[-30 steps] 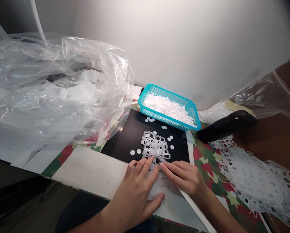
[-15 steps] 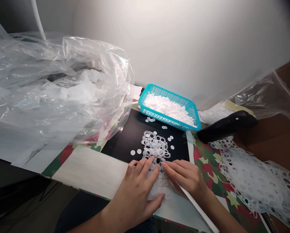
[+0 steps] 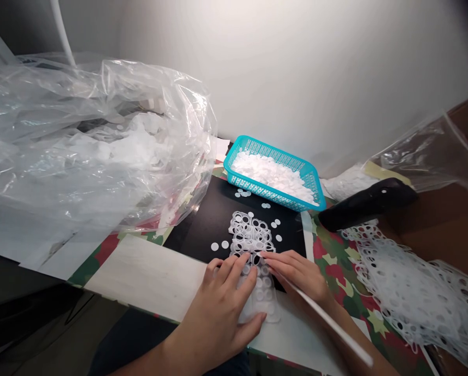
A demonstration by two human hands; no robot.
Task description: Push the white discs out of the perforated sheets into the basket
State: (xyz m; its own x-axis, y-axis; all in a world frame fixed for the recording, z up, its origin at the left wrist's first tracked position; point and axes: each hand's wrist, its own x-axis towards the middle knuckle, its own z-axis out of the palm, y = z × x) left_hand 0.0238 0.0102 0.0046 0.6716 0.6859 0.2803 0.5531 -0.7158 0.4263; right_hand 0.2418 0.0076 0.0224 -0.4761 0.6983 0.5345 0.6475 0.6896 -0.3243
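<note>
My left hand [image 3: 218,297] lies flat with spread fingers on a sheet of white round dots [image 3: 262,297], at the lower end of a white perforated lattice [image 3: 252,235]. My right hand [image 3: 299,274] is beside it, fingertips at the lattice's lower edge. A long thin white strip [image 3: 328,321] runs from under those fingers down to the lower right and seems held there. The lattice and dots rest on a black mat [image 3: 202,230], with a few loose white dots [image 3: 220,245] on it. My thumb and palm hide part of the sheet.
A teal plastic basket [image 3: 257,180] full of white dots stands behind the mat. A large clear plastic bag [image 3: 101,136] lies to the left. A heap of perforated white lattice [image 3: 410,282] and a black handled object [image 3: 367,204] lie on the right, beside a cardboard box [image 3: 433,224].
My right hand has moved slightly up and to the left. The white strip has swung with it, its far end now rising clear at the lower right. My left hand has barely moved.
</note>
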